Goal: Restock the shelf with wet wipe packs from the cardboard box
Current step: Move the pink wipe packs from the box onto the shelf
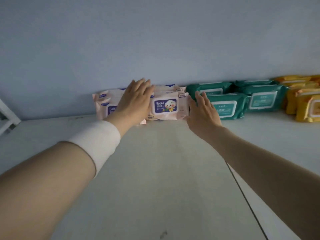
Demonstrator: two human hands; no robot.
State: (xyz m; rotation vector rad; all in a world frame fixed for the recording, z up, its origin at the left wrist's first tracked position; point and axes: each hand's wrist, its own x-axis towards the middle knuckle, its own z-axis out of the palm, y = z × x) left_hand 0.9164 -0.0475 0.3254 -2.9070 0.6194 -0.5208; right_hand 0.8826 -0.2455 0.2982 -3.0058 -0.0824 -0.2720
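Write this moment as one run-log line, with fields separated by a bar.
left hand: open, flat on pink packs | right hand: open, at their right end | shelf: green packs, then yellow packs further right

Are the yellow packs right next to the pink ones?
No, the green packs lie between the pink packs and the yellow packs.

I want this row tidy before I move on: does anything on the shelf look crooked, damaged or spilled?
Nothing looks damaged or spilled. The pink baby wipes packs, under the left hand and beside the right hand, sit staggered and overlapping rather than squared. The green packs next to them overlap too.
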